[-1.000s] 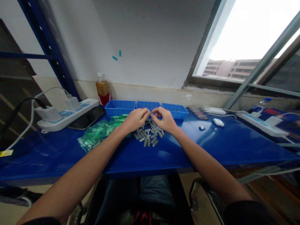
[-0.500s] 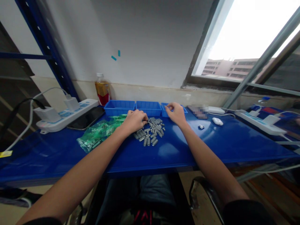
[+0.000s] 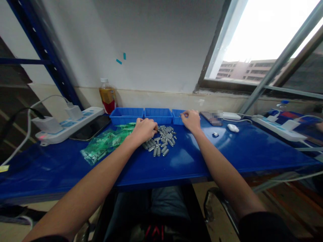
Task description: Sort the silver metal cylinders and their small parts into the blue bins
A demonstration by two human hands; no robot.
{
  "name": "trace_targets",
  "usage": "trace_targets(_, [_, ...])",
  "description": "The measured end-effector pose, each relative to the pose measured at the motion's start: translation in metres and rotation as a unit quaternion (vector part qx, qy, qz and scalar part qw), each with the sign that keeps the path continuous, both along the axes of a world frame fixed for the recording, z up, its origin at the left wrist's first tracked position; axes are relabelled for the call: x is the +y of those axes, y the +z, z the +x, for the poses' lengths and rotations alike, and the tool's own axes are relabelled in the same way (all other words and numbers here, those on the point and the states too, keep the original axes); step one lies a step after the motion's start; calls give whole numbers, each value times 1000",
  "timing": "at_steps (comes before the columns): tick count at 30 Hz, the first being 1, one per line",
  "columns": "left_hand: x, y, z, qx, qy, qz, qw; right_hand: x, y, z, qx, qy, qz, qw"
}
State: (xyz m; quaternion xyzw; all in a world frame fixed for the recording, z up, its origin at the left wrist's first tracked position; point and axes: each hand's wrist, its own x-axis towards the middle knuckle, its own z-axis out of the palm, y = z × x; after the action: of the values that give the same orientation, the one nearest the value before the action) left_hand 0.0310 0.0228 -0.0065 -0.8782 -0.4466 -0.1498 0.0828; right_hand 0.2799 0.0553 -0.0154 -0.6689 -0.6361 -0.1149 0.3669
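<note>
A heap of small grey metal cylinders [image 3: 163, 141] lies on the blue table [image 3: 176, 161]. My left hand [image 3: 145, 129] rests curled at the heap's left edge, fingers closed on something I cannot make out. My right hand [image 3: 191, 120] reaches to the rightmost of three blue trays [image 3: 176, 116], its fingers pinched over the tray; what they hold is too small to see. The other two blue trays [image 3: 141, 116] stand side by side behind the heap.
Green plastic bags [image 3: 106, 143] lie left of the heap. A drink bottle [image 3: 107, 95] stands at the wall. A power strip with chargers [image 3: 63, 122] and a dark phone [image 3: 92, 127] sit at the left. A white mouse [image 3: 232, 127] and another power strip [image 3: 282, 129] are at the right.
My right hand left the heap, where both hands met, and moved right and back to the rightmost tray. My left hand stayed at the heap. The view shifted slightly.
</note>
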Motion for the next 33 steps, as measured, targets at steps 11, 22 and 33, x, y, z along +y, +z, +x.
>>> trace_targets(11, [-5, 1, 7, -1, 15, 3, 1000, 2, -2, 0, -3, -4, -1, 1000])
trace_targets(22, [-10, -2, 14, -2, 26, 13, 1000, 3, -2, 0, -1, 9, 15, 1000])
trace_targets(33, [-9, -3, 12, 8, 31, 22, 999, 3, -4, 3, -10, -8, -9, 1000])
